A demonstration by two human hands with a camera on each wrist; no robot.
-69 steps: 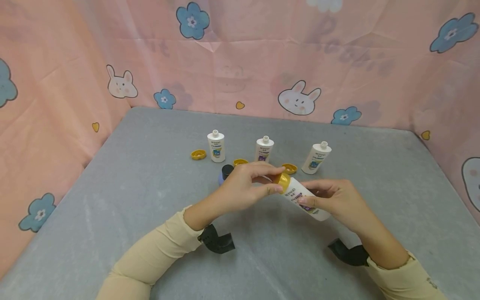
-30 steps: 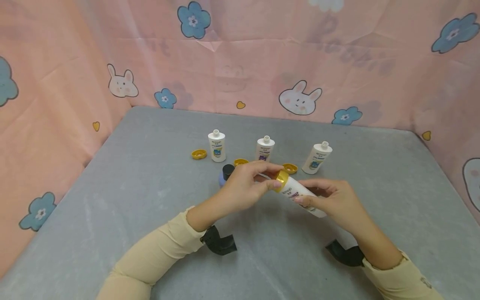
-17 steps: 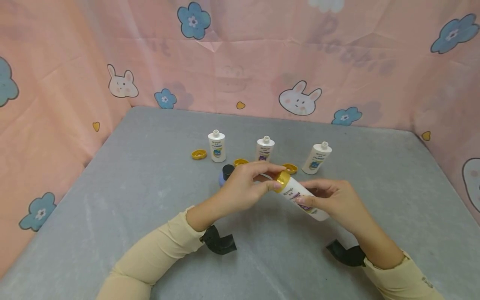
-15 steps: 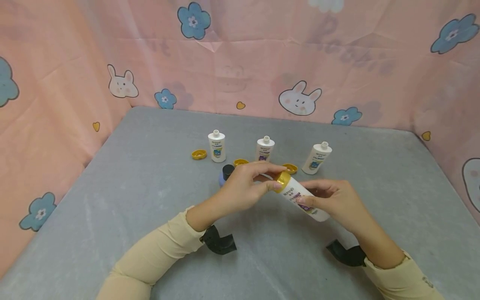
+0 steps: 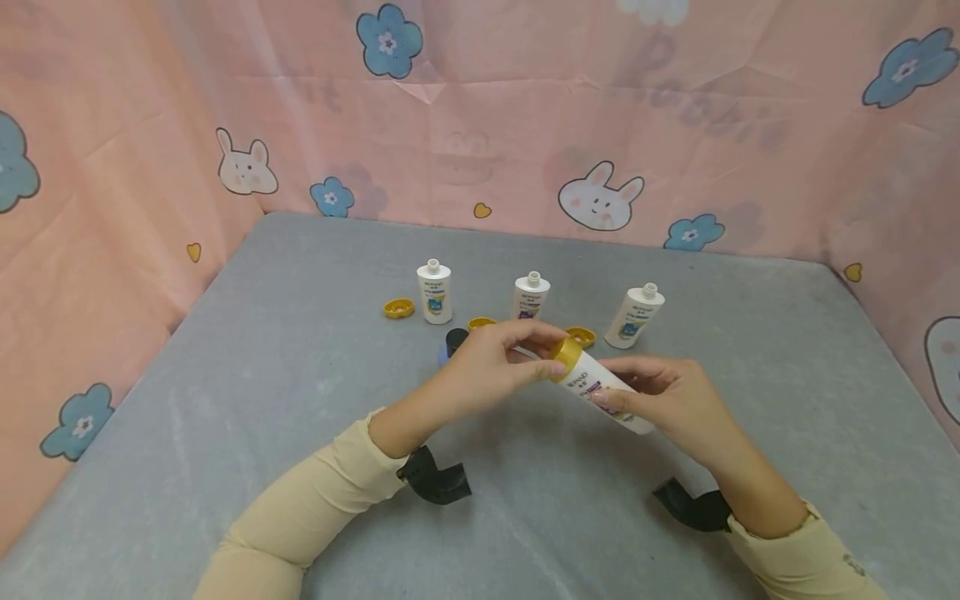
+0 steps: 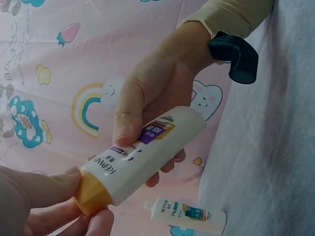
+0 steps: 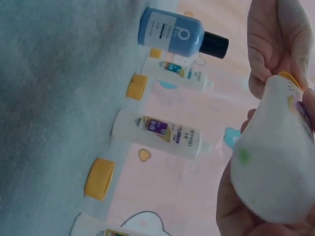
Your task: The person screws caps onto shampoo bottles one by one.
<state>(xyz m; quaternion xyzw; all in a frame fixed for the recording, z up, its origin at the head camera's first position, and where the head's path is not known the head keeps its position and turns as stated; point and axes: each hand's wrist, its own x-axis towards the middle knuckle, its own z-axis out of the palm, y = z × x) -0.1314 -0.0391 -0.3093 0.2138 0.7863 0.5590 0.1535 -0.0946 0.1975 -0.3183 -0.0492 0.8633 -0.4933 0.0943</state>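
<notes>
Above the table, a white bottle (image 5: 601, 397) with a purple label is held tilted, its gold cap (image 5: 567, 354) up and to the left. My left hand (image 5: 487, 367) pinches that cap between thumb and fingers; the left wrist view shows the thumb on one side and fingertips on the other. My right hand (image 5: 675, 408) grips the bottle's body, thumb across the label. The right wrist view looks at the bottle's base (image 7: 270, 177). Cap and bottle are together; whether the cap is loose on the neck I cannot tell.
Three capless white bottles stand behind: left (image 5: 435, 293), middle (image 5: 531, 297) and right (image 5: 633, 317). Gold caps lie near them: left (image 5: 399, 308), middle (image 5: 482, 322), right (image 5: 581, 337). A blue bottle with a black lid (image 7: 214, 44) stands partly behind my left hand. Pink printed cloth (image 5: 480, 108) surrounds the grey table.
Both hands stay on the bottle and its cap at nearly the same spot. The bottle has turned and tilted slightly back and forth between the frames.
</notes>
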